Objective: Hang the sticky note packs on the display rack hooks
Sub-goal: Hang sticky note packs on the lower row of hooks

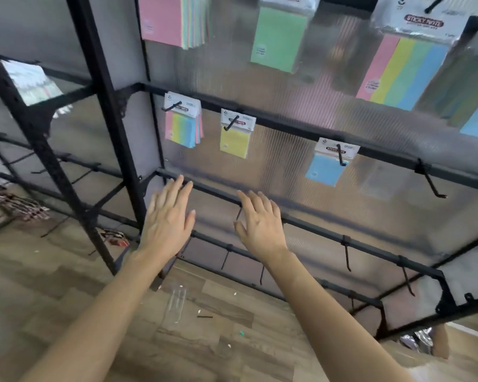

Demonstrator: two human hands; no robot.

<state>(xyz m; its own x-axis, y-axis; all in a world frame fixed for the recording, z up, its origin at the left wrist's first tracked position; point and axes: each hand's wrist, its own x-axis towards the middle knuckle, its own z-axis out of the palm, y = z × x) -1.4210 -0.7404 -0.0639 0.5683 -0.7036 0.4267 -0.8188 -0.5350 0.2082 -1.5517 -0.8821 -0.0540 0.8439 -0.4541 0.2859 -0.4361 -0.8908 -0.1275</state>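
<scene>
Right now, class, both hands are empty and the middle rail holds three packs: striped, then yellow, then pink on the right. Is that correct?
No: the head view shows the rightmost pack is blue, not pink. The left hand and right hand are empty, and the striped pack and yellow pack hang as stated.

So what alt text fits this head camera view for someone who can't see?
The left hand and right hand, open and empty, reach toward a black rack where sticky note packs hang on hooks: a striped pack, yellow pack and blue pack in one row, larger packs above. An empty hook sits further right.
</scene>
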